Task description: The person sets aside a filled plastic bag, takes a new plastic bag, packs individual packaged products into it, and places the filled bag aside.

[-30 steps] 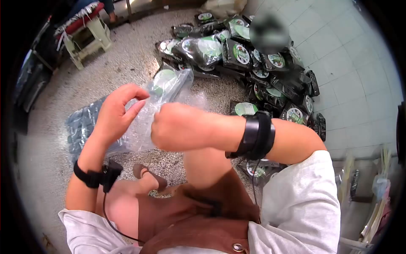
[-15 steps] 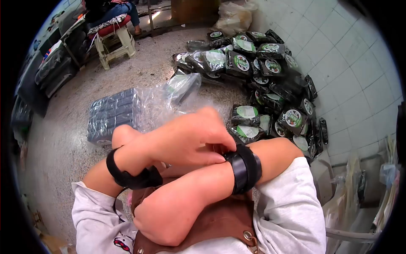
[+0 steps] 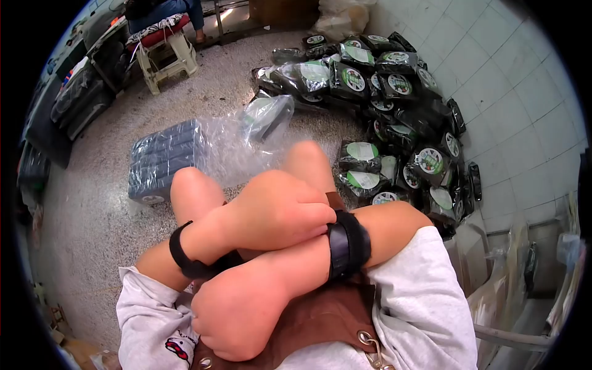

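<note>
My left hand [image 3: 280, 209] reaches across my right forearm, its fingers curled at the edge of the black strap [image 3: 349, 245] around my right wrist. The fingertips are partly hidden against the strap. Below it, my right hand [image 3: 240, 313] is curled into a loose fist over the brown apron [image 3: 320, 317], with nothing visible in it. Another black strap [image 3: 180, 250] circles my left wrist. My bare knees show just beyond my hands.
A clear plastic bag [image 3: 216, 145] and a wrapped dark bundle [image 3: 163, 160] lie on the floor ahead. Many labelled black packages [image 3: 394, 86] are heaped by the tiled wall [image 3: 524, 92]. A person [image 3: 166, 9] sits on a stool [image 3: 166, 61] at the back left.
My left fingers have closed in nearer the strap and the hand looks rounder. My right hand has moved slightly up and left, and my knees show more.
</note>
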